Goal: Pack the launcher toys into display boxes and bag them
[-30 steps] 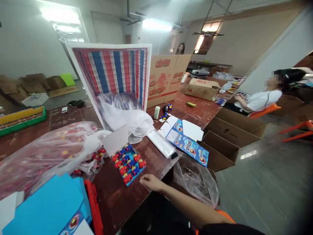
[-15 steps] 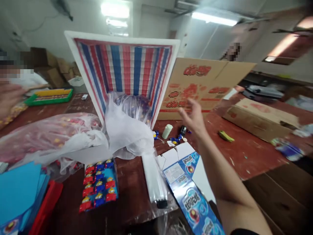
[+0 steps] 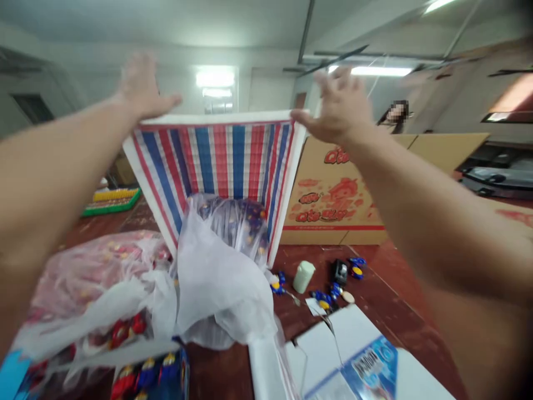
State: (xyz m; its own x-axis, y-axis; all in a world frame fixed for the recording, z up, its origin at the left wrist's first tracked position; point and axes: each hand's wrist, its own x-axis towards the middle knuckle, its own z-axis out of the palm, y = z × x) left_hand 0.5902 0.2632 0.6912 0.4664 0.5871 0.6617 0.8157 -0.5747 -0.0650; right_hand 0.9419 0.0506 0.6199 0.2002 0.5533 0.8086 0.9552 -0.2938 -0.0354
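Note:
A foam-edged box [image 3: 227, 118] lined with red, white and blue stripes stands on its side, its mouth toward me. My left hand [image 3: 141, 89] is raised at its upper left corner, fingers spread and blurred, thumb along the top edge. At the upper right corner my right hand [image 3: 341, 108] is also open, its thumb by the edge; whether either hand touches the box I cannot tell. Inside lies a clear plastic bag [image 3: 245, 222] of small dark blue and red pieces, its white sheeting [image 3: 220, 283] spilling out over the table.
Another plastic bag [image 3: 104, 261] of red pieces lies left. A tray of red and blue figures [image 3: 147, 375] sits in front. Right are a pale green roll [image 3: 303, 276], loose blue pieces [image 3: 322, 300], flat blue printed packaging [image 3: 372, 369] and a large carton [image 3: 333, 205]. Someone stands behind.
My left hand has come into view at the box's upper left corner. My right hand has risen from beside the carton to the upper right corner. The view has tilted up.

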